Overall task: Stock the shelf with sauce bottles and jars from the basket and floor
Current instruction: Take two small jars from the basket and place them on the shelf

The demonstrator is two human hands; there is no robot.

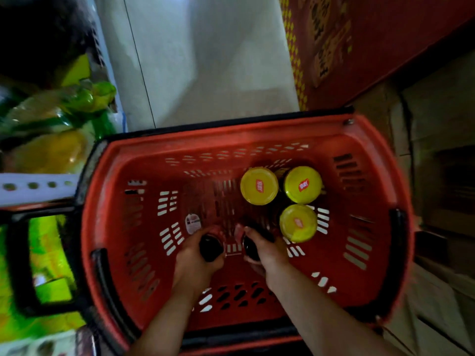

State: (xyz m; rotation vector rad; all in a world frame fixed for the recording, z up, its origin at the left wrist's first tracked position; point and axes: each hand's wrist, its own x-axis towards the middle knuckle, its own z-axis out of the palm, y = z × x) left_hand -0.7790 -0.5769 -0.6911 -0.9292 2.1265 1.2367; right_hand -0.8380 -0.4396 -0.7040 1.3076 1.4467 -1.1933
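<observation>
A red plastic basket (359, 155) fills the lower middle of the head view. Three jars with yellow lids stand in its right half: one (259, 185), one (303, 184) and one (298, 222). Both my hands reach down inside the basket. My left hand (195, 255) grips a dark bottle (210, 249) by its top. My right hand (264, 249) grips a second dark bottle (250, 249) just to the right of the first. The bottles' lower parts are blurred and partly hidden by my hands.
A shelf with green and yellow packs (56, 116) runs along the left, with a white perforated shelf post (33, 187). A red carton (372, 47) and brown cardboard boxes (437, 150) stand on the right. Grey floor (205, 60) lies beyond the basket.
</observation>
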